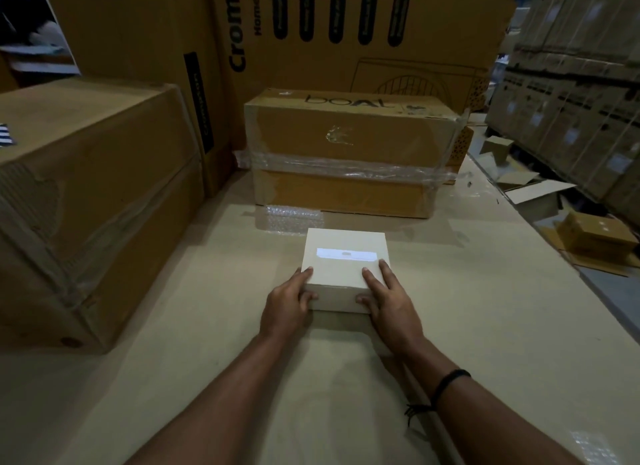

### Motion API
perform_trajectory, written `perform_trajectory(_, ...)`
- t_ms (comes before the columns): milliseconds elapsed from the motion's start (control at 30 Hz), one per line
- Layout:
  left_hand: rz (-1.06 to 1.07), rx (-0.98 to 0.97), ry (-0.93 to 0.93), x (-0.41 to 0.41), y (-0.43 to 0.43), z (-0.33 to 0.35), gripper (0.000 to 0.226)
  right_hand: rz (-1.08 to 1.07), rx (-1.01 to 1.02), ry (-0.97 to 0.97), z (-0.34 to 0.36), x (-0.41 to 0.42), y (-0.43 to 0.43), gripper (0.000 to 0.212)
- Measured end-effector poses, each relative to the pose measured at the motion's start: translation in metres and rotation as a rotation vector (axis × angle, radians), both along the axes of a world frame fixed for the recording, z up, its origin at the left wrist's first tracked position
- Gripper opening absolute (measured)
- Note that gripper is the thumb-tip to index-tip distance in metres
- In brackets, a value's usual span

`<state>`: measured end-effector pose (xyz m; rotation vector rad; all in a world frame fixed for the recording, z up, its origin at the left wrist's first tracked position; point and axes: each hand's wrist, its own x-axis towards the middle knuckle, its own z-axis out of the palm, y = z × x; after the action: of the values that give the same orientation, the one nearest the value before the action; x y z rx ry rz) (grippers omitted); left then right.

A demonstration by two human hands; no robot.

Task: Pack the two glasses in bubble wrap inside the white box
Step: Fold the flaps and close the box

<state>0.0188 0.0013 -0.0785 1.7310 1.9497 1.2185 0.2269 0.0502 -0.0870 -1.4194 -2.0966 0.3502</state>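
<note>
On the worktop [207, 291], our left hand [289, 300] pinches the near left corner of the closed box [343, 257], a sheet of wrap [292, 219] lying loose just beyond it; our right hand [384, 296] pinches the near right corner. No glasses show, so we cannot tell whether packing is finished or not begun.

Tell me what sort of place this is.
Most likely a warehouse or packing area. Big brown cartons crowd the work surface that bears the white box, rows of strapped cartons stand on the right, and flattened cardboard lies on the floor there.
</note>
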Motion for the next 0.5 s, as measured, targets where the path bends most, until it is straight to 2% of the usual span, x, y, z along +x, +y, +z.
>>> perform_trajectory(200,-0.024,-0.125,0.087,-0.003,0.033,0.008,0.05,-0.003,-0.089,-0.055,0.003,-0.008,0.031,0.054)
perform_trajectory(267,-0.021,-0.157,0.248,-0.001,0.035,0.011,0.057,-0.01,-0.071,-0.27,0.008,-0.008,0.034,0.061)
perform_trajectory(333,-0.024,-0.127,0.459,0.002,0.032,0.012,0.07,-0.004,0.03,-0.493,0.014,-0.007,0.032,0.068)
perform_trajectory(400,-0.069,-0.097,0.566,0.002,0.028,0.009,0.074,0.033,0.075,-0.519,0.02,-0.004,0.025,0.071)
perform_trajectory(500,-0.134,-0.131,0.615,0.002,0.019,0.0,0.068,0.065,0.041,-0.532,0.008,-0.001,0.016,0.071)
